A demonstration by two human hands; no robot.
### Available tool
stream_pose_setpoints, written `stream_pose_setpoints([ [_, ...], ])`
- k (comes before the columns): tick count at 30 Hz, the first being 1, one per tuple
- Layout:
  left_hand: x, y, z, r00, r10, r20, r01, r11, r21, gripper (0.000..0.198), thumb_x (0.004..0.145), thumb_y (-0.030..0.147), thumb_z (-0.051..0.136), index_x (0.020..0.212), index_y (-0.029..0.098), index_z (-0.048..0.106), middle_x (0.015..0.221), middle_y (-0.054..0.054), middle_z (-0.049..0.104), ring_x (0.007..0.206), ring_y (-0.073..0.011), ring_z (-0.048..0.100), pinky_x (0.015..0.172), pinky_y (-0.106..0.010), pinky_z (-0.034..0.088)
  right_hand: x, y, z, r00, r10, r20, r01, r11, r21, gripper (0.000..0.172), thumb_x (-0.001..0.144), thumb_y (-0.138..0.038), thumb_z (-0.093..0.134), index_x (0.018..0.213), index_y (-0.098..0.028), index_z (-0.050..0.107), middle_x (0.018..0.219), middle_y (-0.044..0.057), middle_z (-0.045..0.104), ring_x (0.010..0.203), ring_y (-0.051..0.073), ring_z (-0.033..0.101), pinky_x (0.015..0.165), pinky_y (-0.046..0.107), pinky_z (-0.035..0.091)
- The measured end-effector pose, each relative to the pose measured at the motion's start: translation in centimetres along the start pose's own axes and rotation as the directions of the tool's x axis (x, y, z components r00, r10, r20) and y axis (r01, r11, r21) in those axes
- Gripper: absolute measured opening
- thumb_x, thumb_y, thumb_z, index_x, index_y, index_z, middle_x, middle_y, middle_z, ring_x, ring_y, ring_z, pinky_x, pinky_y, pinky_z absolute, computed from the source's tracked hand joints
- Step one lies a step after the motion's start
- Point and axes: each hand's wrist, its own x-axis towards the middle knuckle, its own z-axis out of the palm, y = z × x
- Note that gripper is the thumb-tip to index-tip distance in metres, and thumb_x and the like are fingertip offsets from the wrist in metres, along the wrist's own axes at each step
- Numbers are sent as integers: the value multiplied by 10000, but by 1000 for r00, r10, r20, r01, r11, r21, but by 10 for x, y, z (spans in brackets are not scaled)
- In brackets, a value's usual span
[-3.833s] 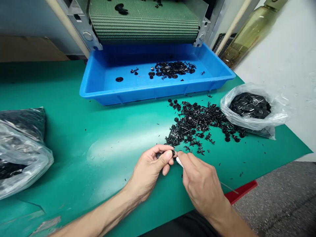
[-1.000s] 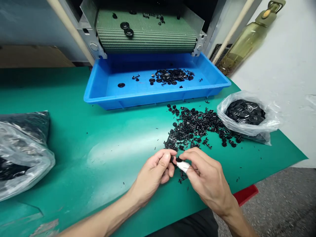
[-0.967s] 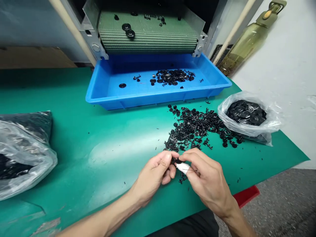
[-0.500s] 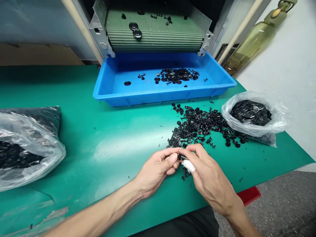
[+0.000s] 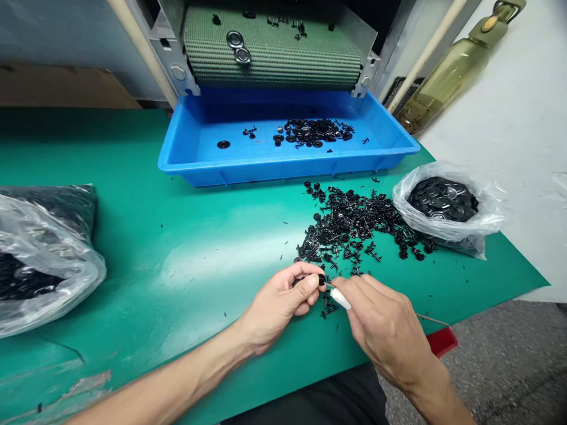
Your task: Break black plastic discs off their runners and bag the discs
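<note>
My left hand (image 5: 279,307) pinches a small black plastic part (image 5: 321,279) between thumb and fingers. My right hand (image 5: 385,330) is shut on a thin metal rod (image 5: 432,319) with a white-wrapped grip (image 5: 340,298). The rod's tip lies just beside the black part, and its far end sticks out behind my hand. A loose heap of black plastic parts (image 5: 349,224) lies on the green mat (image 5: 133,195) above my hands. A small black sprue piece (image 5: 328,311) lies just below them.
A blue plastic tray (image 5: 287,168) holding black parts stands under a green conveyor belt (image 5: 270,50). Clear plastic bags of black parts lie at right (image 5: 487,218) and left (image 5: 39,248). An olive bottle (image 5: 452,77) leans behind, and a red object (image 5: 443,342) shows below the mat's edge.
My right hand has drawn back rightward from my left, leaving the rod's tip beside the black part. My left hand still holds the part. The view has shifted slightly.
</note>
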Motion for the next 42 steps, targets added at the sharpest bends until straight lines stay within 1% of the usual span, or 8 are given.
stream_pose_setpoints([
  [5,0,-1,-1,1000,27,2,-27,998,53,318,857,419,648,1008,146,590,652,47,451,581,-81,307,509,-227,203,2,2,0,999,-38,21,39,995,-87,311,898,-28,381,1029,-123,646,721,37,561,688,186,474,607,310,325],
  [13,-2,-2,-2,998,57,17,-59,981,186,349,881,462,591,1045,154,571,691,48,435,559,-79,263,507,-245,197,3,5,-2,996,-79,41,82,993,-84,274,931,-63,404,1001,-136,658,694,25,524,668,194,422,593,330,278],
  [16,-3,-1,-2,997,72,35,-78,973,219,351,886,472,575,1042,158,565,703,45,435,568,-85,275,508,-247,213,2,4,-1,997,-67,27,69,993,-98,279,934,-64,397,995,-138,658,696,27,531,670,194,426,594,332,275],
  [22,-3,-5,-8,991,123,44,-130,899,419,365,906,494,529,1073,171,565,642,66,345,571,-100,263,510,-253,207,-1,-7,10,1000,0,-23,-3,989,-149,319,934,-60,346,1010,-124,649,691,35,553,647,193,468,593,336,306],
  [27,1,-11,1,981,182,-61,-164,960,225,374,876,495,575,1035,160,524,591,88,330,538,-92,250,484,-239,210,0,-21,34,969,238,-69,-235,971,48,327,951,-92,329,1118,-125,608,791,61,633,700,185,594,623,294,402],
  [32,1,-10,7,968,191,-161,-169,976,141,364,859,470,622,1025,156,540,623,68,405,552,-79,301,495,-212,240,3,-9,39,902,429,-44,-415,892,178,340,962,-149,329,1150,-139,611,926,98,682,828,219,648,720,308,469],
  [36,1,-9,4,967,200,-161,-193,980,57,280,875,415,629,995,175,551,719,24,514,569,-70,335,480,-191,244,9,11,27,893,450,-3,-438,870,226,304,955,-180,382,1130,-170,629,998,80,660,873,214,630,774,324,471],
  [42,2,-2,2,975,192,-110,-204,972,-115,160,869,248,645,990,166,580,900,-50,625,572,-57,396,460,-179,255,32,21,17,923,350,158,-374,912,170,296,908,-138,433,1107,-210,640,991,44,623,801,175,599,683,287,442],
])
